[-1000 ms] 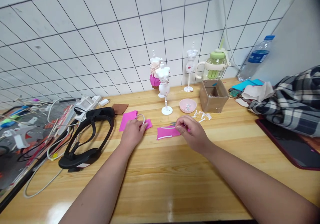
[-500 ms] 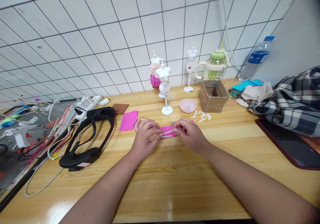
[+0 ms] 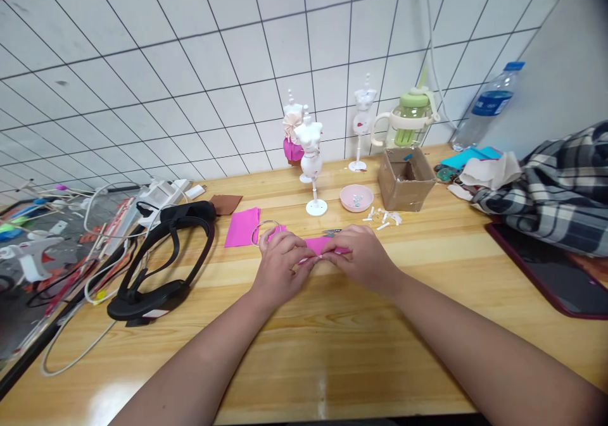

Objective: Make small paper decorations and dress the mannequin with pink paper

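Left hand: I see the left hand [image 3: 284, 263] with thumb and fingers together, clamped on the near edge of the pink fabric strip [image 3: 317, 245].
Right hand: I have the right hand [image 3: 363, 255] just beside it, thumb and fingertips also pinched on that near edge; the two hands' tips nearly meet.
Pink strip: on the wooden table [image 3: 342, 350], between both hands, ends partly hidden by fingers; a bit of white shows at the pinch.
Scissors: small scissors [image 3: 331, 231] just beyond the strip, near right hand.
Ring: thin ring [image 3: 252, 233] just past the left fingers, between a small pink piece [image 3: 277, 231] and a larger pink sheet [image 3: 241, 228].
Mannequins: bare white mannequin [image 3: 311, 154] upright in front; dressed mannequin [image 3: 293, 150] behind it, peach top, magenta below; third mannequin [image 3: 363, 102] near the tiled wall.
Bowl: pink bowl [image 3: 345, 205] holding small shiny bits, beside an open cardboard box [image 3: 403, 195].
Scraps: white scraps [image 3: 382, 218] in front of box.
Left side: black strap headset [image 3: 173, 296], brown sheet [image 3: 227, 204] near its top.
Right side: green-lidded tumbler [image 3: 409, 119], tilted water bottle [image 3: 494, 104], plaid cloth [image 3: 570, 185], dark tablet [image 3: 546, 268].
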A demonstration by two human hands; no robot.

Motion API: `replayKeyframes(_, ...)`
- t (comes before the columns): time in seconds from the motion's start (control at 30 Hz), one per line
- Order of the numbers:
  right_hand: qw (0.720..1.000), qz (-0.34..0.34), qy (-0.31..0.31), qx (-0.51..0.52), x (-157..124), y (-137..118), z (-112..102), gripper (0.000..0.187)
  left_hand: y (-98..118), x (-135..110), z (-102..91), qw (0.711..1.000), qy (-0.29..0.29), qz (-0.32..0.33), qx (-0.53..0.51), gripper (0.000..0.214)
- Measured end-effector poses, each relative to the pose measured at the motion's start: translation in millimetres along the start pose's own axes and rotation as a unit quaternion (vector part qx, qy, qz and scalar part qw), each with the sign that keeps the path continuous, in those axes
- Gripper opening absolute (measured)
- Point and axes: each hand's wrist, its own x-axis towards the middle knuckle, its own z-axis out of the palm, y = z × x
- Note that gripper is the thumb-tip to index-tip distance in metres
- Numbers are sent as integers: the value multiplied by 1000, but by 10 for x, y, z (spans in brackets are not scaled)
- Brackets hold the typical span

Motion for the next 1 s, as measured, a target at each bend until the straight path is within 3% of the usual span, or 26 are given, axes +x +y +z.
replayKeyframes(0.13, 999, 21, -49, -11, 18, 75, -47, 13, -6, 3, 47, 1000, -20, -17, 4, 15)
replayKeyframes(0.27, 996, 54, -48, -56, 50, 194, -115, 17, -90, -9, 92, 997, -21, -58, -53, 26)
replayKeyframes(0.37, 992, 93, -57, -66, 90, 251, -142, 16, -111, -18, 98, 993, -73, -20, -91, 28)
replayKeyframes(0.53, 982, 104, -120, -107, 125, 254, -66, 25, -41, -8, 114, 981, -183, 58, -14, 29)
replayKeyframes(1.0, 966, 150, -157, -143, 127, 250, 83, 26, -46, 22, 127, 974, -207, 73, 52, 26)
